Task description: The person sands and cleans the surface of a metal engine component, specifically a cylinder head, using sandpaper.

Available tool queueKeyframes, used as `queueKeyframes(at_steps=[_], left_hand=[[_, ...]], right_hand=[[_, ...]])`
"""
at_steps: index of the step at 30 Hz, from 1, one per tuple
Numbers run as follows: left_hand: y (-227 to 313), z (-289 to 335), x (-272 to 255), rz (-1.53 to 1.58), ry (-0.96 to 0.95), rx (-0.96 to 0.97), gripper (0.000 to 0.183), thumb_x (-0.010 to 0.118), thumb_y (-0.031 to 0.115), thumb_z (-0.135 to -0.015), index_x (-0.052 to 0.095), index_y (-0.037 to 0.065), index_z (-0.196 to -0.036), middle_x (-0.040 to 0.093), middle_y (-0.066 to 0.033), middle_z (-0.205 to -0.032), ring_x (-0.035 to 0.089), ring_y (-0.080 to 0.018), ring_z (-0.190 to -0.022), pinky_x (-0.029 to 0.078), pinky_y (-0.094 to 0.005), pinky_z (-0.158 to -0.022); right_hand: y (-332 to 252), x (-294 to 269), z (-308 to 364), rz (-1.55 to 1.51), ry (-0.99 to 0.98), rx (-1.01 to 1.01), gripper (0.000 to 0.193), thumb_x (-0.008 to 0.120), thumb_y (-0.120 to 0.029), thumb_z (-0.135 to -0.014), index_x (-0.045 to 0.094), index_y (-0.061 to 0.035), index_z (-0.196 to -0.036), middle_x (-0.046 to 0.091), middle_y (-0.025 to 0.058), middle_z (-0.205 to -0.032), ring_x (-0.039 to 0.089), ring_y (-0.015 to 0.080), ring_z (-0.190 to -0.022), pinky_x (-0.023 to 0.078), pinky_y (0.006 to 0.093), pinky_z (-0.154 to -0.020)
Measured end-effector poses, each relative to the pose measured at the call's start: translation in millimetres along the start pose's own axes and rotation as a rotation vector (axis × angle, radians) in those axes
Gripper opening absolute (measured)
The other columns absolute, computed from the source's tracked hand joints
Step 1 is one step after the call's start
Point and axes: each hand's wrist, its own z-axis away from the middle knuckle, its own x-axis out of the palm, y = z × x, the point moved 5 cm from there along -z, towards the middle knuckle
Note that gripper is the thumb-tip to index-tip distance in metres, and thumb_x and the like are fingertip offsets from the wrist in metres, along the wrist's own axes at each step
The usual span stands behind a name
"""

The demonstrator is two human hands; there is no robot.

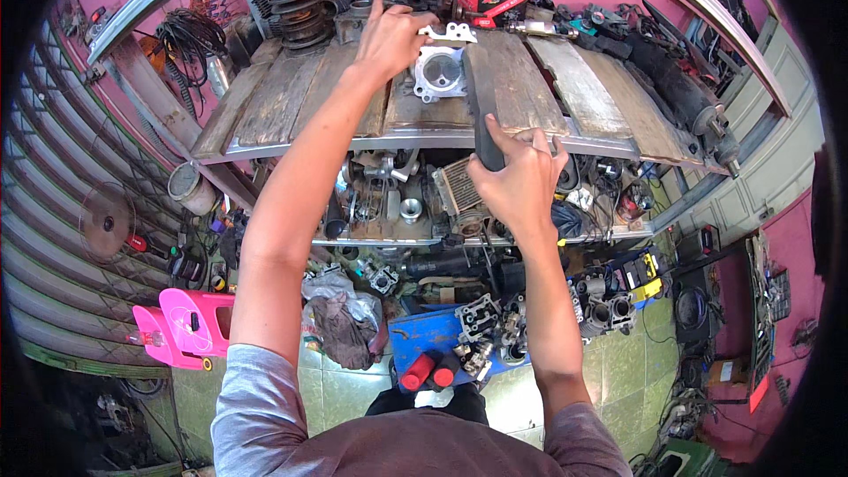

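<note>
Left hand (389, 35) fingers curled on bracket (450, 33), 12 o'clock of cylinder (439, 72); right hand (521, 181) pinching dark bar (484, 128) overhanging bench (574, 88) edge — bar may slip, fall.

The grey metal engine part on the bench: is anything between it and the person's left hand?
Nothing visible. The left hand already rests on the engine part, at its upper left corner. The right hand grips a black bar beside it.

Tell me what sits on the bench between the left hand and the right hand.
In the head view, a silver engine cylinder block lies on the wooden bench between the left hand and the right hand, beside the black bar.
</note>
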Motion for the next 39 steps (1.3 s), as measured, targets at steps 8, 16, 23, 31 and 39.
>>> queueKeyframes(at_steps=[8, 16, 23, 31, 39], left_hand=[[-15.8, 8.0, 0.7, 0.279, -0.102, -0.3, 0.058, 0.081, 0.044, -0.083, 0.071, 0.015, -0.132, 0.078, -0.0129, -0.107, 0.071, -0.0323, -0.111, 0.015, -0.0653, -0.124], [-62.1, 14.1, 34.1, 0.379, -0.107, -0.542, 0.092, 0.084, 0.068, -0.068, 0.07, 0.003, -0.131, 0.075, -0.0218, -0.117, 0.07, -0.0343, -0.117, 0.028, -0.0566, -0.122], [-68.0, 25.0, 54.4, 0.761, -0.378, -0.591, 0.115, 0.089, 0.068, -0.065, 0.055, -0.011, -0.142, 0.065, -0.0275, -0.134, 0.064, -0.0349, -0.124, 0.048, -0.0418, -0.108], [-17.6, 45.5, 12.7, 0.678, -0.095, -0.556, 0.097, 0.092, 0.063, -0.061, 0.065, 0.001, -0.131, 0.078, -0.0169, -0.109, 0.068, -0.034, -0.119, 0.017, -0.0572, -0.126], [27.4, 57.3, -14.7, 0.545, 0.074, -0.33, 0.094, 0.094, 0.053, -0.063, 0.059, 0.007, -0.138, 0.07, -0.0167, -0.129, 0.063, -0.0363, -0.127, 0.01, -0.063, -0.126]], right_hand=[[-8.5, -0.2, -3.6, -0.071, 0.075, -0.034, 0.056, 0.079, -0.032, -0.072, 0.077, -0.0127, -0.125, 0.074, 0.0121, -0.079, 0.063, 0.0267, -0.1, 0.027, 0.0577, -0.115], [-18.2, -5.5, -10.7, -0.03, 0.149, -0.139, 0.058, 0.081, -0.028, -0.07, 0.077, -0.0123, -0.126, 0.072, 0.0132, -0.085, 0.063, 0.025, -0.095, 0.031, 0.0527, -0.114], [-23.4, -1.9, -12.7, -0.017, 0.124, -0.202, 0.06, 0.08, -0.027, -0.072, 0.074, -0.0134, -0.13, 0.079, 0.0128, -0.097, 0.063, 0.0255, -0.107, 0.024, 0.0606, -0.118], [-29.4, 3.4, -3.5, -0.03, 0.171, -0.203, 0.059, 0.079, -0.026, -0.075, 0.073, -0.0157, -0.132, 0.079, 0.0134, -0.099, 0.052, 0.0272, -0.141, 0.01, 0.0713, -0.121], [-15.4, -3.0, 6.7, 0.011, 0.21, -0.203, 0.055, 0.076, -0.029, -0.077, 0.074, -0.0152, -0.13, 0.079, 0.0106, -0.103, 0.051, 0.0318, -0.144, 0.003, 0.0765, -0.118]])
